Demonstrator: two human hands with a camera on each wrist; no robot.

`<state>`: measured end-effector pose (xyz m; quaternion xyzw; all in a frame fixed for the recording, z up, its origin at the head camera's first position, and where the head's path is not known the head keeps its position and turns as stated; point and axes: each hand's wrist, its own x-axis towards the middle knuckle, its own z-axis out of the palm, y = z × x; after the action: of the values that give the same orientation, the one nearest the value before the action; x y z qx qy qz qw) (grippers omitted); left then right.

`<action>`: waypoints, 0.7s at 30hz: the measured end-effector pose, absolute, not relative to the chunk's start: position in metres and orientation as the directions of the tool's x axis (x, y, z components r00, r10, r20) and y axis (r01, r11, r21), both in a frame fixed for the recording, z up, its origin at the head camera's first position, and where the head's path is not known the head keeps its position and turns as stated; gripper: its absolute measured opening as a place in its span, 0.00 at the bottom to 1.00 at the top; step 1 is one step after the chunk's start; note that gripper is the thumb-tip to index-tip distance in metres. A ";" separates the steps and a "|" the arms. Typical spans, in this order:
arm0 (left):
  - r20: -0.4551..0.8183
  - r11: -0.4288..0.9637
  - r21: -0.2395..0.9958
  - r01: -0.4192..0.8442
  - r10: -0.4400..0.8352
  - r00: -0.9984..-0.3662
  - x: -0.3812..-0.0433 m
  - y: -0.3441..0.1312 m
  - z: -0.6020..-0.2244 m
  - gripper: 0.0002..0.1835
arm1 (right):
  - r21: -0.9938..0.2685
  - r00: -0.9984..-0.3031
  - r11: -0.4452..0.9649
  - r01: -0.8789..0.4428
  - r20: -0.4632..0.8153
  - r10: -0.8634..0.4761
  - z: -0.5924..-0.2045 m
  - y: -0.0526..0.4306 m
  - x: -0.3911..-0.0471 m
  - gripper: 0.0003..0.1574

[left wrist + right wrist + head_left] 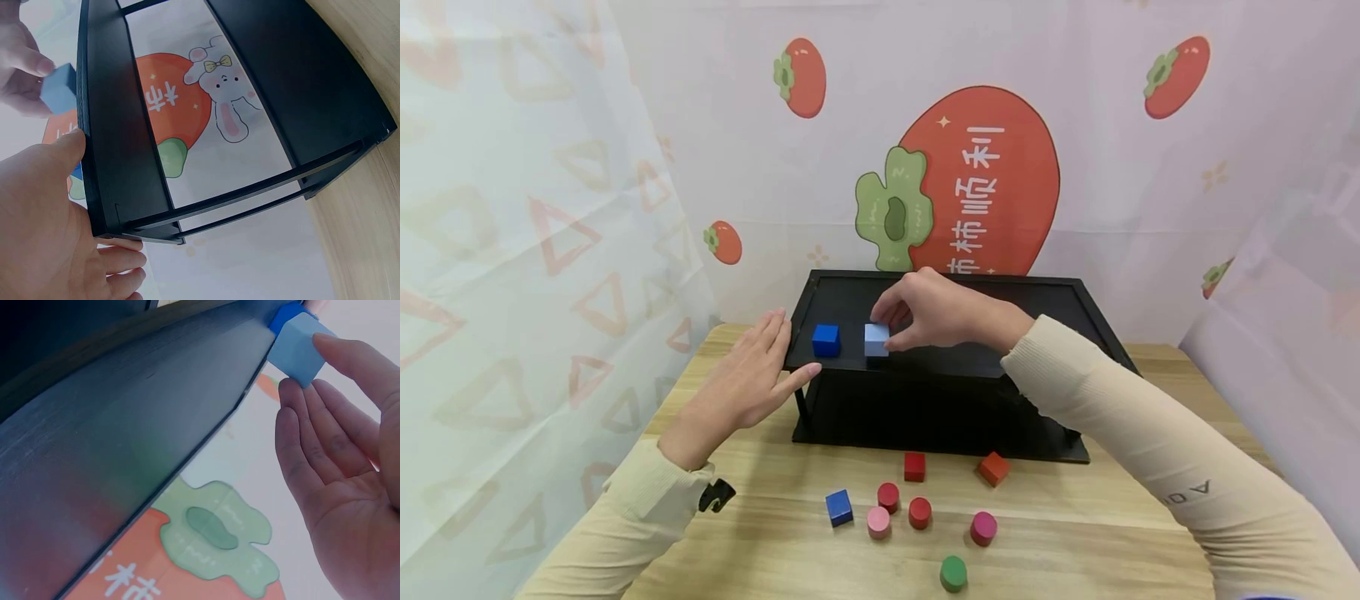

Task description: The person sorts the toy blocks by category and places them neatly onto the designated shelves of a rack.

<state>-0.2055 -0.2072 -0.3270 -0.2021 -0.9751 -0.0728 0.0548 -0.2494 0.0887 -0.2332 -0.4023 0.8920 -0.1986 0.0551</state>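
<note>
A black two-tier shelf [985,362] stands on the wooden table. My right hand [936,312] pinches a light blue cube [876,341] between thumb and fingers at the front of the top board. In the right wrist view the thumb presses one side of the light blue cube [298,351], with fingertips below it. A dark blue cube [826,341] sits to its left on the same board, partly hidden behind it in the right wrist view. My left hand [745,379] rests against the shelf's left end, fingers extended and thumb along the front edge.
On the table before the shelf lie a blue cube [839,507], a red cube [914,467], an orange-red cube [994,469], a pink cylinder [878,522], a magenta cylinder [983,528], a green cylinder [953,573] and two red cylinders [920,512]. A printed curtain hangs behind.
</note>
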 end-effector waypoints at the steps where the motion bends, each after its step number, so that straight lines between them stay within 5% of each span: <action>1: 0.134 0.908 0.119 0.402 0.387 -0.912 -0.205 -0.207 -0.327 0.49 | -0.397 -0.678 0.607 -0.688 0.054 -0.733 -0.235 0.089 -0.252 0.22; 21: 0.129 0.913 0.125 0.387 0.372 -0.919 -0.208 -0.207 -0.329 0.49 | -0.356 -0.696 0.641 -0.680 0.039 -0.717 -0.248 0.094 -0.264 0.24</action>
<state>-0.2077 -0.2072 -0.3287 -0.1945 -0.9768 -0.0741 0.0510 -0.2635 0.0938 -0.2482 -0.3862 0.9042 -0.1745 0.0527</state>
